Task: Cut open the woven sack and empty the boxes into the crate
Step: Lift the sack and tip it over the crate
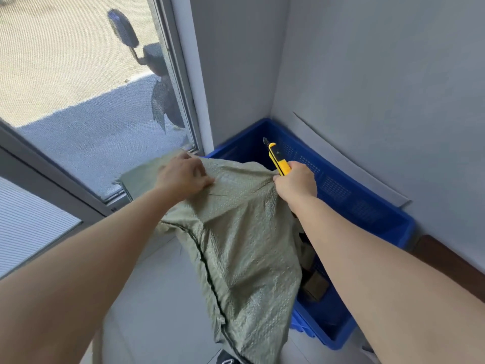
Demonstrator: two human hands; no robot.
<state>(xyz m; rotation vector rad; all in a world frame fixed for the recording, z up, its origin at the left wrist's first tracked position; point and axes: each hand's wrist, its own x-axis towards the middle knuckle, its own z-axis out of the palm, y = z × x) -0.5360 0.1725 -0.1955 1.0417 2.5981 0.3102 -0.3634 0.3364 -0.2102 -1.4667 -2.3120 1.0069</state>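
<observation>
A pale green woven sack (241, 248) hangs in front of me, lifted by its upper edge, with a dark stitched seam running down its left side. My left hand (185, 177) grips the sack's top left corner. My right hand (296, 183) pinches the sack's top right edge and also holds a yellow utility knife (278, 158), its blade pointing up. Below and to the right stands the blue plastic crate (367, 206) in the room's corner. A brown cardboard box (315, 285) lies inside it, partly hidden by the sack and my right arm.
A window with a mesh screen (78, 74) fills the left side, with a low sill (147, 258) below it. Grey walls (380, 74) close the corner behind the crate. A flat grey sheet (349, 164) leans against the right wall. White floor (162, 311) lies beneath the sack.
</observation>
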